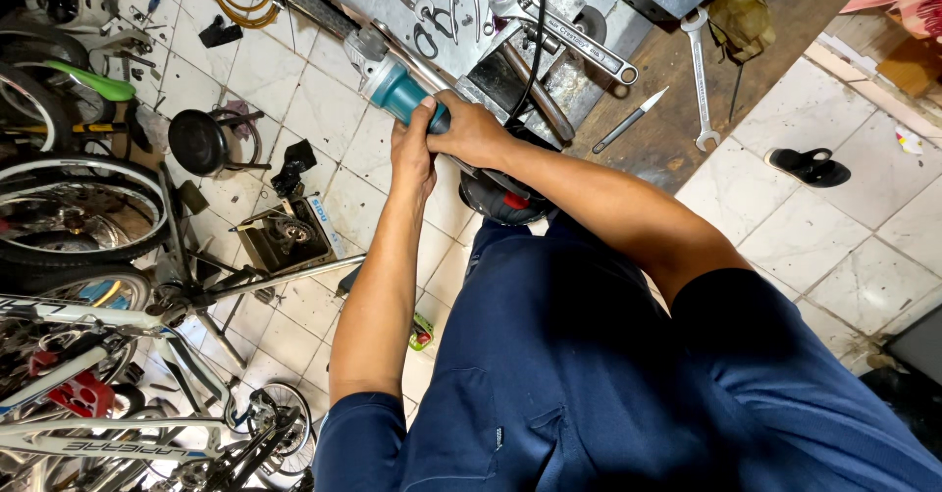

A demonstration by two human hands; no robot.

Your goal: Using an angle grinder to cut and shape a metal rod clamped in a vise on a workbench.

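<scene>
A teal angle grinder (394,84) with a grey metal head points up and left over the tiled floor. My left hand (413,152) wraps its body from below. My right hand (469,131) grips the same body from the right, and its black cable (536,41) runs up across the bench. Just under my right forearm sits a dark round object with a red part (502,202), partly hidden.
A metal bench (510,21) ahead carries pliers, wrenches and a large adjustable spanner (569,33). A combination wrench (699,80) and a pen-like tool lie on the wooden top. Bicycles and wheels (78,207) crowd the left. A black pan (201,141) and sandal (810,166) lie on the floor.
</scene>
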